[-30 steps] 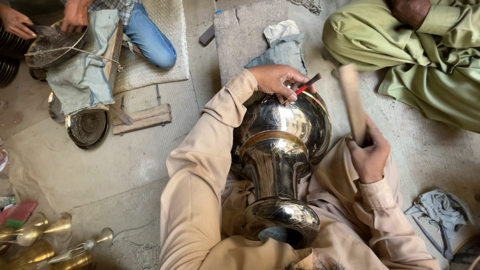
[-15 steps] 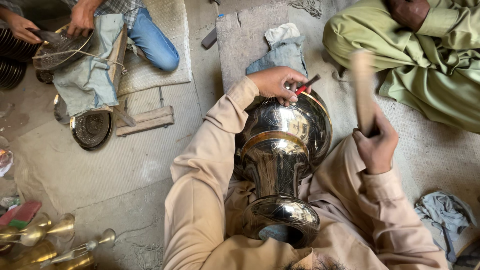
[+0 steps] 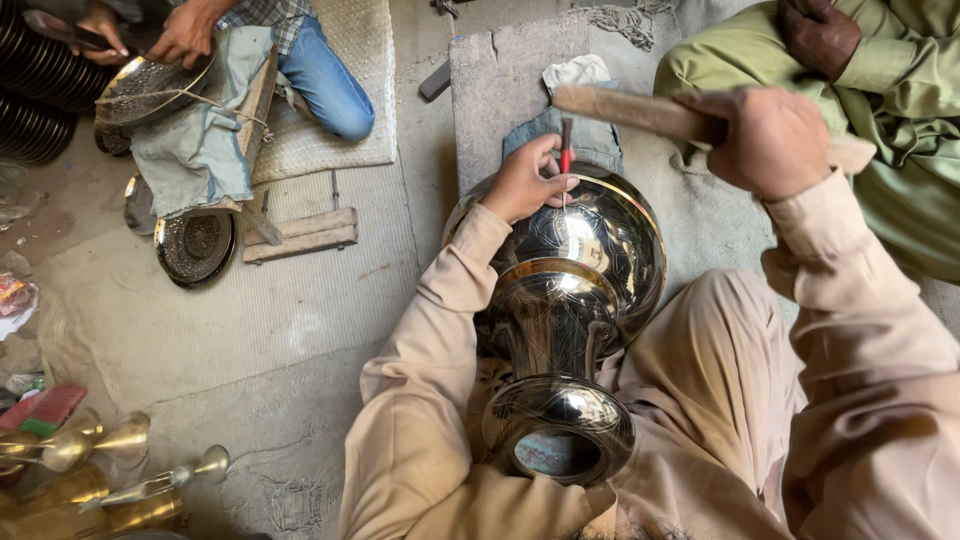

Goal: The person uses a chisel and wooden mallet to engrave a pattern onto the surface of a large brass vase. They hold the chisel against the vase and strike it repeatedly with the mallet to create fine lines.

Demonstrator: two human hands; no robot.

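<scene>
A dusty concrete workshop floor fills the view, with a woven mat at the top and a flat stone slab beyond the person's knees. The largest thing is one big polished metal vase, lying tilted in the person's lap between beige-clad legs, its round belly toward the slab and its flared mouth toward the camera. Two other people sit at the edges: one in green clothes at upper right, one in blue jeans at upper left, whose two hands rest on a patterned metal plate draped beside a grey cloth. One dark engraved plate lies on the floor below that cloth, just beside one wooden block. A stack of dark ribbed discs sits in the top left corner. Several small brass goblets and horns cluster at lower left; their count cannot be told exactly.

The left hand rests on the vase's belly, fingers pinched around one thin chisel with a red grip, its tip against the metal. The right hand is raised above the vase, closed in a fist around one wooden mallet, held level and apart from the chisel. One crumpled rag lies on the slab.
</scene>
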